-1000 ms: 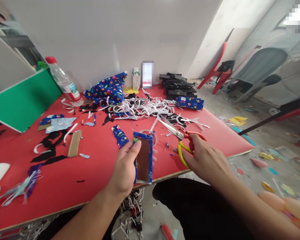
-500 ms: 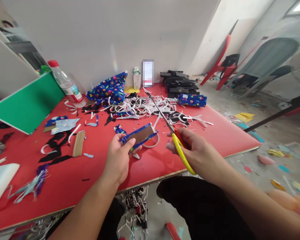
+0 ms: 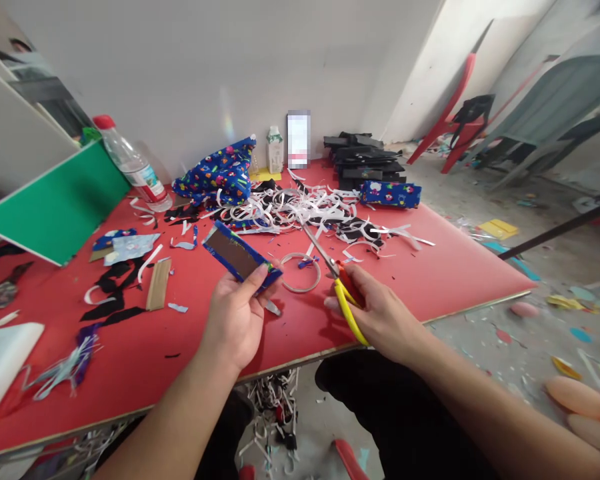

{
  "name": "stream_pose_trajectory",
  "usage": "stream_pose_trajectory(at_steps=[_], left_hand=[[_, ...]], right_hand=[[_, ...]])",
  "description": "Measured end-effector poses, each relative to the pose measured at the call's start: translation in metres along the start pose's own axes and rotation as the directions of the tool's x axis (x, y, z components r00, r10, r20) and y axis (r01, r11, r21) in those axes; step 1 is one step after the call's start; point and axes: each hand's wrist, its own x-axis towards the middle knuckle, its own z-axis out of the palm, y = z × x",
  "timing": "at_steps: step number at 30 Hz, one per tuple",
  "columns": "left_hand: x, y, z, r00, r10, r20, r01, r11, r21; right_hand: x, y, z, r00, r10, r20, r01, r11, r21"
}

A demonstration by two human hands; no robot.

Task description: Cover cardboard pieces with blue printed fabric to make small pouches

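Note:
My left hand [image 3: 240, 313] grips a flat cardboard strip edged with blue patterned fabric [image 3: 237, 252], its brown face turned up, thumb on its near end. In my right hand [image 3: 373, 300] is a pair of scissors [image 3: 349, 303] with yellow and red-orange handles; the long blades point away toward the scraps, and I cannot tell if they are parted. A roll of white tape [image 3: 301, 288] lies flat on the red table [image 3: 180, 353] between my hands, with a small blue fabric scrap [image 3: 309, 262] at its ring.
White and black cuttings [image 3: 300, 210] heap up beyond my hands. Behind stand a blue fabric bundle [image 3: 217, 172], a bottle [image 3: 137, 170], a carton [image 3: 275, 152] and a phone [image 3: 299, 140]. Right of these sit black strips [image 3: 365, 160] and a wrapped blue piece [image 3: 393, 195]. A green board [image 3: 60, 207] leans left.
The cardboard strip has turned, its far end swinging left, away from the scissors. A small blue scrap now lies at the tape roll. The scissors have shifted slightly left.

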Motion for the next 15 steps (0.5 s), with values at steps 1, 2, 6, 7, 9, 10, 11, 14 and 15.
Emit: stream_pose_trajectory(at_steps=[1,2,6,7,9,10,11,14,15], left_hand=[[-0.002,0.000,0.001,1.000,0.007,0.006,-0.007,1.000,0.003],[-0.003,0.000,0.001,1.000,0.024,0.016,-0.024,1.000,0.005],[-0.007,0.004,0.003,0.994,0.071,0.079,-0.073,0.997,0.015],[-0.008,0.005,0.003,0.994,0.077,0.083,-0.078,0.997,0.015],[-0.010,0.005,0.005,0.993,0.093,0.075,-0.093,0.996,0.005],[-0.011,0.004,0.006,0.993,0.099,0.068,-0.099,0.995,-0.004],[-0.012,0.004,0.007,0.993,0.102,0.064,-0.101,0.995,-0.012],[-0.016,0.001,0.010,0.991,0.121,0.049,-0.119,0.992,-0.039],[-0.016,0.000,0.011,0.991,0.128,0.045,-0.126,0.991,-0.044]], right_hand=[[-0.002,0.000,-0.001,0.999,-0.022,0.027,0.023,0.999,-0.027],[-0.005,0.001,-0.002,0.998,-0.047,0.042,0.050,0.997,-0.065],[-0.012,0.006,-0.006,0.985,-0.169,0.030,0.171,0.957,-0.235],[-0.012,0.007,-0.006,0.980,-0.194,0.031,0.195,0.946,-0.260],[-0.013,0.009,-0.005,0.971,-0.238,0.033,0.238,0.925,-0.295],[-0.013,0.009,-0.005,0.966,-0.258,0.032,0.255,0.917,-0.307],[-0.014,0.009,-0.004,0.961,-0.276,0.026,0.270,0.910,-0.316],[-0.015,0.006,-0.002,0.949,-0.314,-0.011,0.290,0.888,-0.357],[-0.015,0.005,-0.001,0.946,-0.322,-0.025,0.290,0.881,-0.374]])
